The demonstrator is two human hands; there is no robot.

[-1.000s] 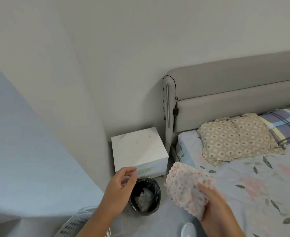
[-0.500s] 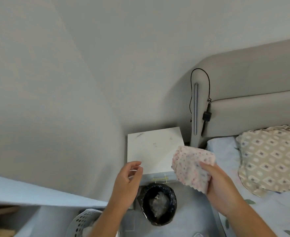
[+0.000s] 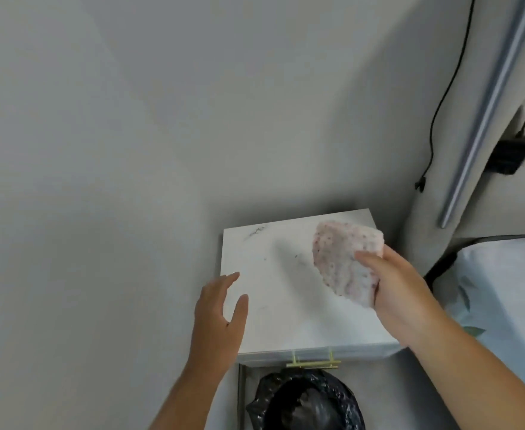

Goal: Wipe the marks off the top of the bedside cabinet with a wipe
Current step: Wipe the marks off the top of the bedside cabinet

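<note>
Patterned wipe [image 3: 346, 262] is gripped bunched in the right hand [image 3: 391, 290] above the bedside cabinet top [image 3: 286, 321] (dark marks beyond the fingertips); left hand [image 3: 217, 318] is held open, apparently for bracing.

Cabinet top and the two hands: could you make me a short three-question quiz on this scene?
1. True or false: the wipe already lies flat on the cabinet.
2. Which hand holds the wipe?
3. The bin stands: A) on the cabinet, B) in front of it, C) on the bed.

Key: 1. False, the right hand holds it bunched above the top. 2. The right; the left hand is open. 3. B.
</note>
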